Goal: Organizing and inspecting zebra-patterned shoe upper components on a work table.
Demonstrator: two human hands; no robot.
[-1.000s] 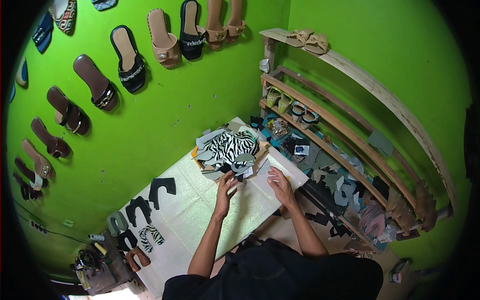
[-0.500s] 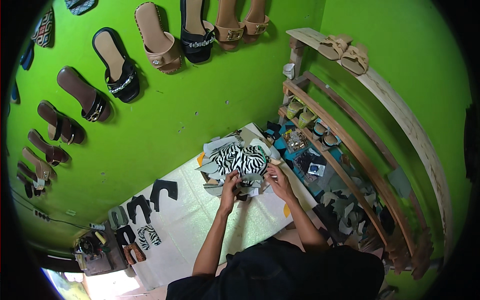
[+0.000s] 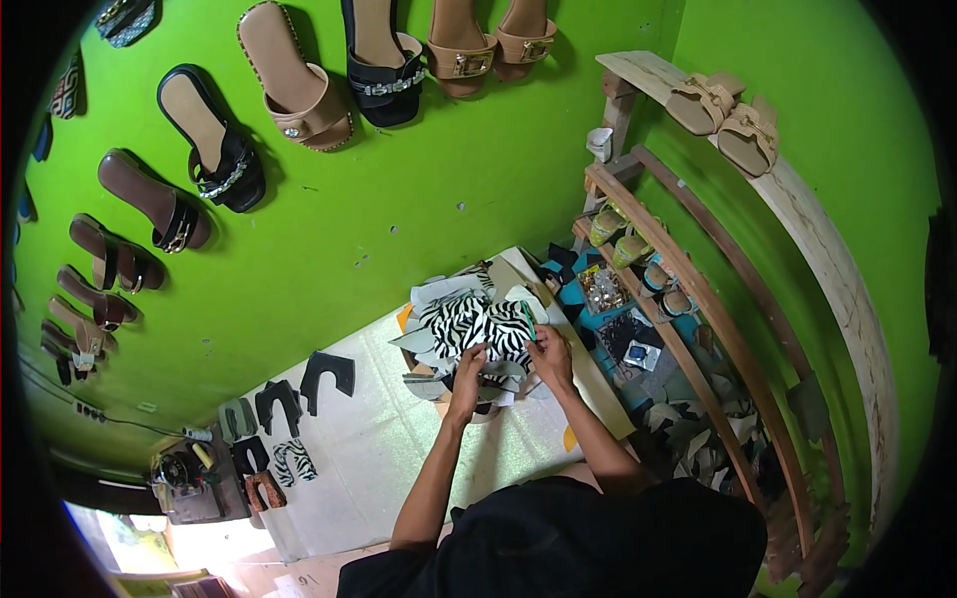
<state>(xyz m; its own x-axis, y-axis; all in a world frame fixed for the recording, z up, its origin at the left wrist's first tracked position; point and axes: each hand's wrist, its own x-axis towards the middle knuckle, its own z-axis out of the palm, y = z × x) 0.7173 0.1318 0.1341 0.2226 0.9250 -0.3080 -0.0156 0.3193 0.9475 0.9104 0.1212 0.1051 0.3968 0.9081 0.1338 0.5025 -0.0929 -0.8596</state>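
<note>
Grey scraps (image 3: 410, 344) crowded the zebra-print cloth (image 3: 461, 324) that the left hand (image 3: 467, 384) and right hand (image 3: 552, 360) pinched between fingers (image 3: 476, 357), with black cutouts (image 3: 333, 366) along the bench (image 3: 369, 424).

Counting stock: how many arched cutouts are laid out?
6: above, left grey arch, middle black arch, right black arch; below, left black arch, right zebra arch, lowest brown arch. More may hide.

The crumpled fabric piece (image 3: 464, 324) is zebra-striped in black and white, the flat cut scraps (image 3: 411, 342) grey. The smooth painted wall (image 3: 319, 239) is bright green, the long rectangular tabletop (image 3: 359, 439) off-white
</note>
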